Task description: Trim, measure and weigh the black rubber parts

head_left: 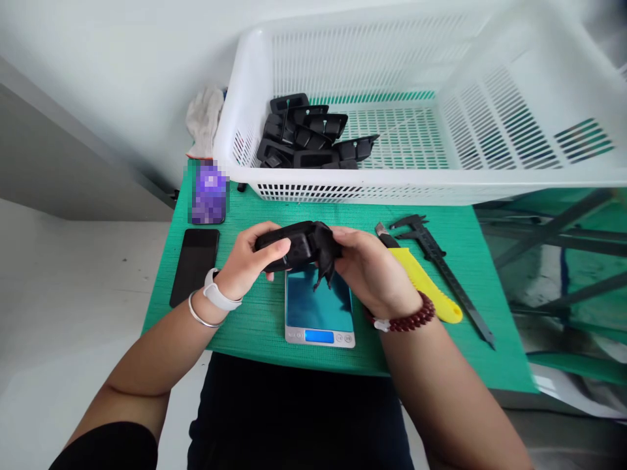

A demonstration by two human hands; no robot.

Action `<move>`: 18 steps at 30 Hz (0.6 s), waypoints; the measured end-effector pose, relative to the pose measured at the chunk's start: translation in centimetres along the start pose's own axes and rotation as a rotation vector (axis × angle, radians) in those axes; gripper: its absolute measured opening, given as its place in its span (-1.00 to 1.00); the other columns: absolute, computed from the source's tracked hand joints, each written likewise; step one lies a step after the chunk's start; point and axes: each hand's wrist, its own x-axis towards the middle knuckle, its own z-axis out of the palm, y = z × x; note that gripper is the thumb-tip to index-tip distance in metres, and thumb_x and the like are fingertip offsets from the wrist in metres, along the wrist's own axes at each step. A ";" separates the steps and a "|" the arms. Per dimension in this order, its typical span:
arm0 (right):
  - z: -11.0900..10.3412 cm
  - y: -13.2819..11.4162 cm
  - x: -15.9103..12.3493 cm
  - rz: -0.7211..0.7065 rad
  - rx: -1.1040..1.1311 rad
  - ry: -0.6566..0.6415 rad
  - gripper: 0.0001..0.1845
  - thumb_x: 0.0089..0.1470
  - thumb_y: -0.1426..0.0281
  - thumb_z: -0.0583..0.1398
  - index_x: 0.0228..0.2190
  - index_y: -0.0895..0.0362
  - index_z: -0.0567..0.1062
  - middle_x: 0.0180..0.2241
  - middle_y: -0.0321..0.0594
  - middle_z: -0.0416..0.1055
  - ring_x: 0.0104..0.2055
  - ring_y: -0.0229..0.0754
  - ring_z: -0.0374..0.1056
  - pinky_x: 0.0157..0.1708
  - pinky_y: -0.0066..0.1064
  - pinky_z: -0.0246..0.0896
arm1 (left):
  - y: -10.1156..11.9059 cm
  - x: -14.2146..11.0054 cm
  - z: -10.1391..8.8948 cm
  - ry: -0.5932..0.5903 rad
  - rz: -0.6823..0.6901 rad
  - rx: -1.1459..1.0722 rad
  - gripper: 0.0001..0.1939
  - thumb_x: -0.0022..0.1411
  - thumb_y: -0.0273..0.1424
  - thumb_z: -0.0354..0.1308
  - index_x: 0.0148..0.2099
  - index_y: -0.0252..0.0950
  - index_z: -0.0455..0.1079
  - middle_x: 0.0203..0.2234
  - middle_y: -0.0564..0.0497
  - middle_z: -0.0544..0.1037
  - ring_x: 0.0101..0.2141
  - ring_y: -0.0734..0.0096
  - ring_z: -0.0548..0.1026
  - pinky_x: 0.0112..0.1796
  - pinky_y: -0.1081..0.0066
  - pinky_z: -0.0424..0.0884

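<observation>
Between my two hands is a black molded plastic part [298, 248], held above the table. My left hand [253, 256] grips its left end, thumb on the upper face. My right hand [365, 261] closes on its right end, where a dark, ragged-edged piece [326, 254] hangs down; whether that piece is joined to the part I cannot tell. Some right fingers are hidden. Below the part lies a small digital scale [321, 307] with a blue display. Close to my right hand are a yellow-handled utility knife [426, 287] and a dark caliper [443, 274].
A large white plastic basket [353, 177] stands at the back, with several similar black parts [308, 134] in its left end. On the left of the green table [255, 326] lie a black phone [194, 264] and a blurred purple item [209, 192]. A white glove [206, 121] is behind them.
</observation>
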 end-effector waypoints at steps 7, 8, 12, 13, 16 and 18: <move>-0.1 0.1 -0.3 -0.016 -0.027 -0.044 -0.84 -0.09 0.33 0.28 -0.39 0.12 0.57 -0.43 -0.24 0.53 -0.41 -0.22 0.40 -0.40 -0.39 0.36 | 0.1 -0.1 0.0 0.002 0.003 0.022 -0.70 0.08 -0.14 0.29 -0.26 -0.25 0.42 -0.56 0.10 0.41 -0.60 0.51 0.48 -0.76 0.62 0.28; -0.1 0.2 -0.4 -0.041 -0.066 -0.027 -0.83 -0.08 0.31 0.30 -0.38 0.11 0.57 -0.43 -0.25 0.52 -0.42 -0.24 0.39 -0.41 -0.40 0.35 | 0.1 -0.1 -0.1 -0.003 0.010 0.034 -0.70 0.08 -0.14 0.29 -0.27 -0.25 0.42 -0.56 0.10 0.41 -0.60 0.51 0.47 -0.77 0.63 0.27; 0.1 0.4 -0.5 -0.215 -0.293 0.095 -0.79 -0.03 0.23 0.30 -0.40 0.12 0.56 -0.45 -0.27 0.50 -0.44 -0.27 0.35 -0.47 -0.44 0.26 | 0.5 -0.1 -0.1 -0.072 0.043 0.120 -0.71 0.06 -0.16 0.31 -0.29 -0.25 0.42 -0.60 0.12 0.41 -0.71 0.64 0.32 -0.78 0.63 0.19; 0.1 0.4 -0.6 -0.251 -0.362 0.120 -0.79 -0.01 0.22 0.29 -0.42 0.12 0.55 -0.48 -0.29 0.48 -0.46 -0.28 0.32 -0.49 -0.45 0.23 | 0.6 -0.1 -0.1 -0.097 0.043 0.137 -0.71 0.06 -0.16 0.31 -0.29 -0.25 0.41 -0.60 0.12 0.42 -0.73 0.67 0.30 -0.77 0.63 0.18; 0.3 0.2 -0.7 -0.332 -0.535 0.171 -0.74 0.06 0.20 0.23 -0.47 0.14 0.50 -0.55 -0.33 0.40 -0.51 -0.31 0.24 -0.51 -0.45 0.14 | 0.9 -0.2 0.1 -0.142 0.027 0.145 -0.70 0.06 -0.17 0.32 -0.27 -0.25 0.41 -0.59 0.13 0.44 -0.73 0.67 0.31 -0.75 0.62 0.20; 0.3 0.1 -0.8 -0.376 -0.591 0.189 -0.72 0.09 0.18 0.21 -0.47 0.13 0.49 -0.55 -0.33 0.39 -0.50 -0.31 0.24 -0.49 -0.44 0.14 | 1.0 -0.2 0.3 -0.143 0.014 0.126 -0.67 0.03 -0.17 0.34 -0.24 -0.26 0.41 -0.57 0.12 0.45 -0.71 0.65 0.33 -0.73 0.60 0.24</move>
